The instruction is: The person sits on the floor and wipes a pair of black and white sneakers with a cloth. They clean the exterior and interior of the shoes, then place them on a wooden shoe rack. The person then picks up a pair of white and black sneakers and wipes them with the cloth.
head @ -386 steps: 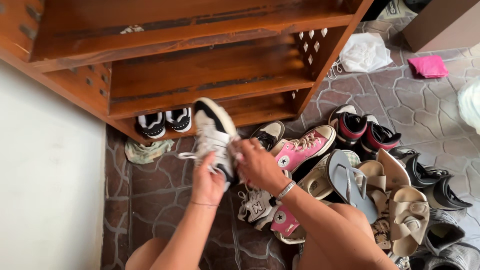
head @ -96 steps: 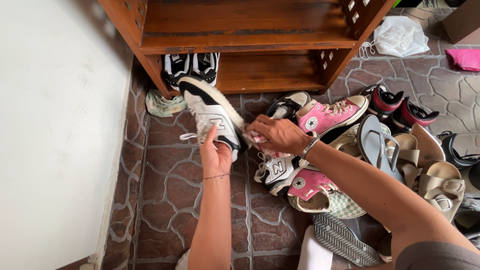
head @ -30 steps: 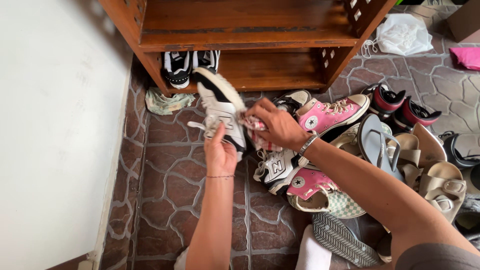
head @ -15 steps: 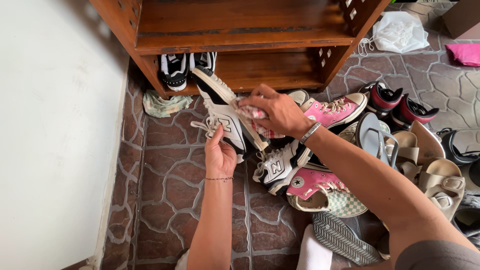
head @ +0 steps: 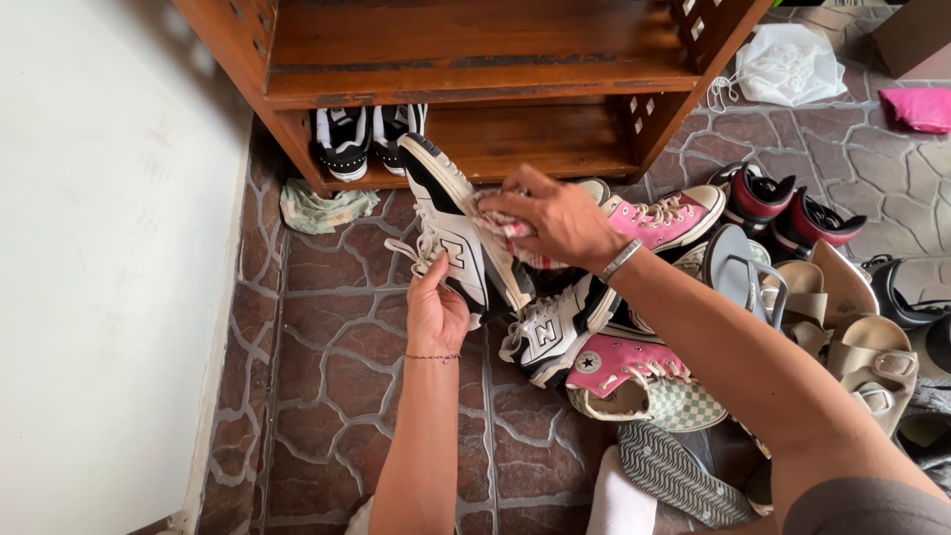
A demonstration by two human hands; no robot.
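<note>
The left hand (head: 436,312) grips a white-and-black sneaker (head: 458,233) from below, fingers closed around its laced upper, holding it clear of the floor. The sneaker's long axis runs up and away from that hand toward the wooden shoe rack (head: 475,74), sole edge turned to the right. The right hand (head: 555,218) is closed on a red-and-white checked cloth (head: 515,238) and presses it against the sneaker's sole side, so both hands meet on the sneaker, the right one higher along its length. Just right of the sneaker lies its mate (head: 550,332) atop a pile with a pink high-top (head: 659,213). Beyond the sneaker, a black-and-white pair (head: 365,134) sits on the rack's lowest shelf.
</note>
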